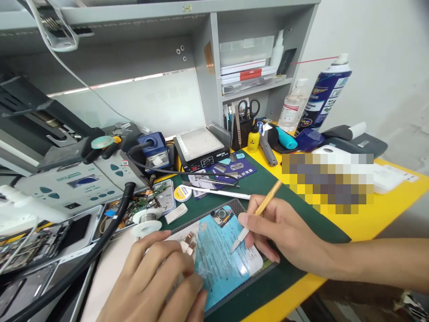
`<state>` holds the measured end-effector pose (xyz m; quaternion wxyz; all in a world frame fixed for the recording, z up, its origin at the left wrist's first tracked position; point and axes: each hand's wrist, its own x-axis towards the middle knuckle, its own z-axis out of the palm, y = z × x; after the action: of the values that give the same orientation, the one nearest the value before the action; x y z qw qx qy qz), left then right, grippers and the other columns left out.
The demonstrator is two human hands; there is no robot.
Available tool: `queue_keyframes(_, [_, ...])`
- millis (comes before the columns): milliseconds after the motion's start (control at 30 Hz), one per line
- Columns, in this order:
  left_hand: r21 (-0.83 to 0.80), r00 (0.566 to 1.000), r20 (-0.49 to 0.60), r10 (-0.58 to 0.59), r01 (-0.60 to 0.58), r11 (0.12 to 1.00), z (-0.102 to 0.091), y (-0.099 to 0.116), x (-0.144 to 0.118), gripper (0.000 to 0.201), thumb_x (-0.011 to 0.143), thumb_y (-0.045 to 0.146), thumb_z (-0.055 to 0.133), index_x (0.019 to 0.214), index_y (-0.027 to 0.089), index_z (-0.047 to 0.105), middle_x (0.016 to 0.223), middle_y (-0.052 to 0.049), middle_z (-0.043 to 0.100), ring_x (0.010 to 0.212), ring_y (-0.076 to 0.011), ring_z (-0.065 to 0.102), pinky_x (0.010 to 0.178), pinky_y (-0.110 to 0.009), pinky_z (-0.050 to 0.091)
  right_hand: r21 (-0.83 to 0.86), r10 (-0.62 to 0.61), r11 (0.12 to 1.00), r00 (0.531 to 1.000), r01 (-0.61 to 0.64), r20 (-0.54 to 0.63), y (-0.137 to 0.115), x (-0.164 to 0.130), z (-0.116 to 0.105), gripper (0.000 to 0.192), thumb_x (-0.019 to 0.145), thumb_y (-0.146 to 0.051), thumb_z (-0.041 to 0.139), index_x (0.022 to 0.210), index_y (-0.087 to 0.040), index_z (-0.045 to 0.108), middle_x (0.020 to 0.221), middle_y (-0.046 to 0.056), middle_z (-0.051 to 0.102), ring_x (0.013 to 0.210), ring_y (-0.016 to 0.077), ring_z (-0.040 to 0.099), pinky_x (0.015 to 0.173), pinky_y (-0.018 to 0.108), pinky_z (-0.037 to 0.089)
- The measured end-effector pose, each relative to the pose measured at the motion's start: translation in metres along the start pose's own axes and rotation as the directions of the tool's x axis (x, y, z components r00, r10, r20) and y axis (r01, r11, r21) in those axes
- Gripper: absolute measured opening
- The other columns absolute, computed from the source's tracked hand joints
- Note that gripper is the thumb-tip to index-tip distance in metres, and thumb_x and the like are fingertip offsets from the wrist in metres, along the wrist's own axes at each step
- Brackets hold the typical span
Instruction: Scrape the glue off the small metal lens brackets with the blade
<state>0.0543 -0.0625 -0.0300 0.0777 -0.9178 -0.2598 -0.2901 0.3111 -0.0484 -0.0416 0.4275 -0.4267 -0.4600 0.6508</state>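
My right hand (278, 228) grips a craft knife (267, 199) with a golden-brown handle. Its pointed blade slants down to a glossy blue sheet (221, 259) covered in dark streaks. I cannot tell whether the tip touches it. A picture of camera parts shows at the sheet's top. The sheet lies on a dark perforated pad (236, 206). My left hand (161, 277) lies over the pad's left side, fingers loosely bent and apart, some fingertips hidden. Small copper-coloured pieces (190, 241) lie just beyond its fingers.
A solder spool (146, 220) stands behind my left hand, near trays of circuit boards (147, 201). A black hose (110, 237) crosses the left side. At the back are a hot plate (201, 145), a grey control station (83, 179) and a yellow bottle (254, 138). A spray can (323, 96) stands right.
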Motion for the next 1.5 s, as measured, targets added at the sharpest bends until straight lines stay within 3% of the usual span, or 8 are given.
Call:
queue_keyframes(167, [0.051,0.967,0.253,-0.033,0.021,0.998,-0.003,0.015,0.026,0.013,0.092,0.011,0.059,0.095,0.019,0.069,0.094,-0.005,0.070,0.092,-0.0248,0.057,0.090,-0.044,0.046,0.002,-0.037,0.999,0.997,0.037,-0.073,0.000,0.002,-0.002,0.040,0.086,-0.043,0.079,0.072,-0.019,0.050,0.063,-0.001,0.069,0.033,0.0045,0.043,0.034,0.017,0.026])
queue_keyframes(267, [0.075,0.937,0.339,-0.085,0.064,0.995,-0.005,0.020,0.039,0.012,0.093,0.011,0.059,0.087,0.018,0.067,0.092,-0.006,0.067,0.091,-0.0258,0.056,0.085,-0.046,0.045,0.011,-0.061,0.998,0.993,0.063,-0.100,0.001,0.003,-0.006,0.039,0.089,-0.043,0.076,0.071,-0.019,0.051,0.064,-0.001,0.067,0.033,0.0048,0.043,0.033,0.018,0.028])
queue_keyframes(400, [0.077,0.906,0.420,-0.059,0.029,0.997,-0.006,0.025,0.051,0.013,0.095,0.015,0.060,0.085,0.019,0.067,0.090,-0.005,0.065,0.089,-0.0256,0.054,0.083,-0.046,0.041,0.022,-0.082,0.996,0.991,0.085,-0.105,0.000,0.004,-0.010,0.037,0.092,-0.041,0.073,0.071,-0.019,0.053,0.061,-0.002,0.065,0.034,0.0060,0.043,0.034,0.019,0.030])
queue_keyframes(833, [0.140,0.888,0.460,0.023,-0.097,0.985,-0.002,0.025,0.058,0.019,0.088,0.022,0.073,0.074,0.021,0.061,0.080,0.000,0.061,0.080,-0.0230,0.049,0.078,-0.044,0.034,0.021,-0.085,0.996,0.988,0.088,-0.129,-0.004,0.003,-0.010,0.035,0.090,-0.041,0.074,0.071,-0.020,0.054,0.063,0.000,0.066,0.036,0.0079,0.045,0.035,0.021,0.031])
queue_keyframes(1233, [0.135,0.878,0.474,0.071,-0.152,0.979,0.003,0.024,0.068,0.022,0.094,0.013,0.056,0.073,0.020,0.058,0.079,-0.003,0.058,0.079,-0.0247,0.046,0.074,-0.044,0.033,0.033,-0.102,0.994,0.984,0.107,-0.147,-0.008,0.005,-0.010,0.034,0.087,-0.041,0.076,0.070,-0.020,0.054,0.062,0.000,0.065,0.037,0.0083,0.045,0.035,0.021,0.032])
queue_keyframes(1500, [0.013,0.887,0.462,0.006,-0.014,1.000,0.004,0.019,0.063,0.025,0.096,0.009,0.047,0.074,0.018,0.056,0.078,-0.003,0.057,0.077,-0.0233,0.046,0.071,-0.042,0.033,0.029,-0.090,0.995,0.984,0.096,-0.154,-0.009,0.002,-0.009,0.035,0.086,-0.040,0.077,0.068,-0.020,0.055,0.058,0.000,0.063,0.038,0.0089,0.047,0.035,0.021,0.033])
